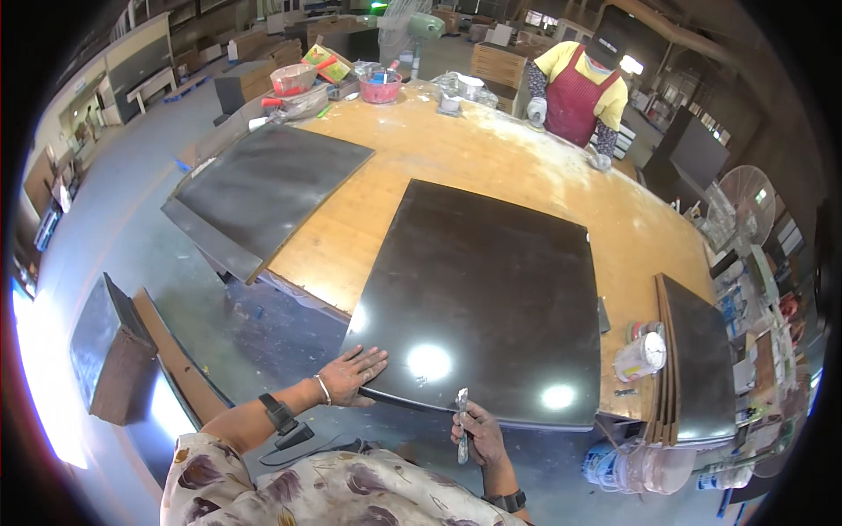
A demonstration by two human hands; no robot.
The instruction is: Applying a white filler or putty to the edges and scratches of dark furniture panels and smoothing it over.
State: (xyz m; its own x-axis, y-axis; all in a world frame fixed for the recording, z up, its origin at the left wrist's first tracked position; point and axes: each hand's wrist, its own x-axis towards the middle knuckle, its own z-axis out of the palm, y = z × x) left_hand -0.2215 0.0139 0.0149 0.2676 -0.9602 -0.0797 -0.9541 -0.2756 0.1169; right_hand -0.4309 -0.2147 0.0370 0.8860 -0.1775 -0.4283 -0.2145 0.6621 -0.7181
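Note:
A large glossy dark panel (491, 298) lies flat on the wooden workbench (456, 158) right in front of me. My left hand (353, 375) rests flat on the panel's near left edge, fingers spread. My right hand (476, 435) is closed around a small metal scraper (462, 421), whose blade points up at the panel's near edge. Bright lamp reflections show on the panel close to both hands.
A second dark panel (263, 188) overhangs the bench's left side. Stacked panels (697, 359) lean at the right, beside a plastic jar (642, 355). A person in a red apron (574, 88) works at the far edge. Bowls and boxes (351, 79) crowd the far end. More panels (110, 351) stand on the floor.

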